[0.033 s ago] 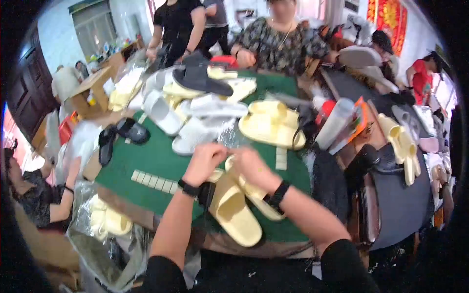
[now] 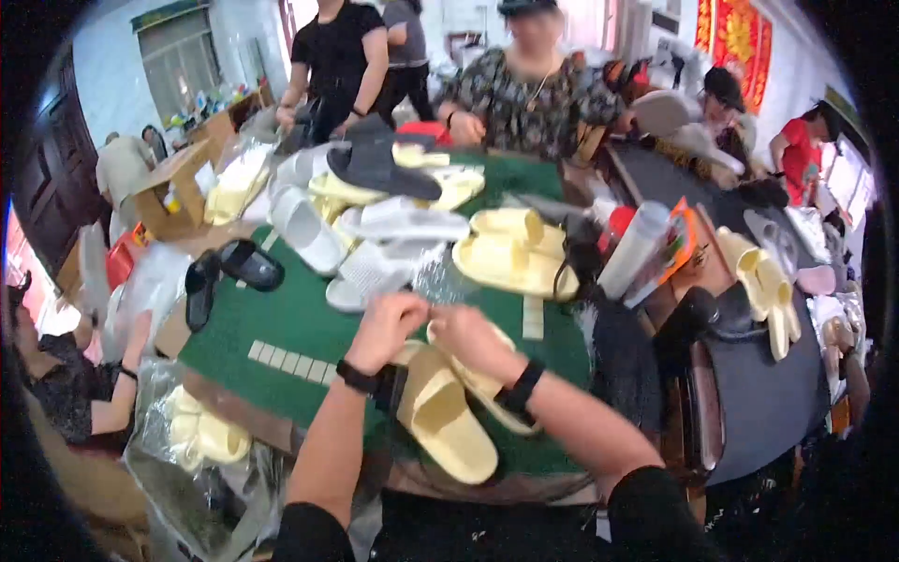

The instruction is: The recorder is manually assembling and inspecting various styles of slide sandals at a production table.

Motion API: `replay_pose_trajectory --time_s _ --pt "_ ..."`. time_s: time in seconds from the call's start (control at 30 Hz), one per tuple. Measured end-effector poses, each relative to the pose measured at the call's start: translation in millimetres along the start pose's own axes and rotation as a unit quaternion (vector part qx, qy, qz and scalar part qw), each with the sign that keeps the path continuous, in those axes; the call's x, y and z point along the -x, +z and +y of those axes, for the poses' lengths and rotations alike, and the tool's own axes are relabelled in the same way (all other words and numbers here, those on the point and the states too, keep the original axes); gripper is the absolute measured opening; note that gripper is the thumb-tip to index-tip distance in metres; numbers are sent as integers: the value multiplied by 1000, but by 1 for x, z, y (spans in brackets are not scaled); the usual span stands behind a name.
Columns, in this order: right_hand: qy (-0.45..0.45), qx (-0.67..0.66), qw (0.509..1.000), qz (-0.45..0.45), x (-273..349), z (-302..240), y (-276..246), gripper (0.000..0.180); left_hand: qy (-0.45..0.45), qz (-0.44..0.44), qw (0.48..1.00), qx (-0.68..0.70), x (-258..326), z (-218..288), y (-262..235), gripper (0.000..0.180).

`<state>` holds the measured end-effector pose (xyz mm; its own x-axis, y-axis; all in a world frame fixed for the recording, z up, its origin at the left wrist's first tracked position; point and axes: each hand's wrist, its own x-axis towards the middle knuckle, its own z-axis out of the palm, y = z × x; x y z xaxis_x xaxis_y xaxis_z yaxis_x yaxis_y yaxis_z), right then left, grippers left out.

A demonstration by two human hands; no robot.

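My left hand (image 2: 386,328) and my right hand (image 2: 470,343) come together over the near part of the green tabletop (image 2: 300,318). Fingers of both are curled in, fingertips almost meeting; whatever they pinch is too small to make out. Below and between my wrists lies a pale yellow slide slipper (image 2: 440,417), its toe toward me. A second yellow slipper (image 2: 496,398) lies beside it, partly covered by my right hand and wrist. Just beyond my hands are a grey ridged slipper (image 2: 370,276) and a clear plastic wrapping (image 2: 440,276).
Several white, yellow and black slippers pile up at the far side. A yellow pair (image 2: 515,253) and a clear cylinder (image 2: 637,248) stand at the right, black slippers (image 2: 248,262) at the left. A row of pale tiles (image 2: 290,362) lies left of my arm. Co-workers surround the table.
The whole view has shifted slightly. My right hand, smeared by motion before, is a little lower and sharper now, still by the left. The slippers lie as before.
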<state>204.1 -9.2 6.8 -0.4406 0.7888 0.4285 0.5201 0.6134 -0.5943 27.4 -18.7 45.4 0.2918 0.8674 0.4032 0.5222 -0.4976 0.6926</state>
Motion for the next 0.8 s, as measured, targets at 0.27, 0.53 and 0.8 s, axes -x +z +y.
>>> replay_pose_trajectory --time_s 0.27,0.53,0.8 --pt "104 -147 983 23 7 -29 -15 17 -102 -24 963 249 12 -27 6 12" --pt "47 -98 990 85 16 -25 -14 9 -172 -48 930 323 23 -30 6 18" --pt "53 -115 989 72 19 -25 -18 5 -174 -51 896 406 24 -46 5 13"
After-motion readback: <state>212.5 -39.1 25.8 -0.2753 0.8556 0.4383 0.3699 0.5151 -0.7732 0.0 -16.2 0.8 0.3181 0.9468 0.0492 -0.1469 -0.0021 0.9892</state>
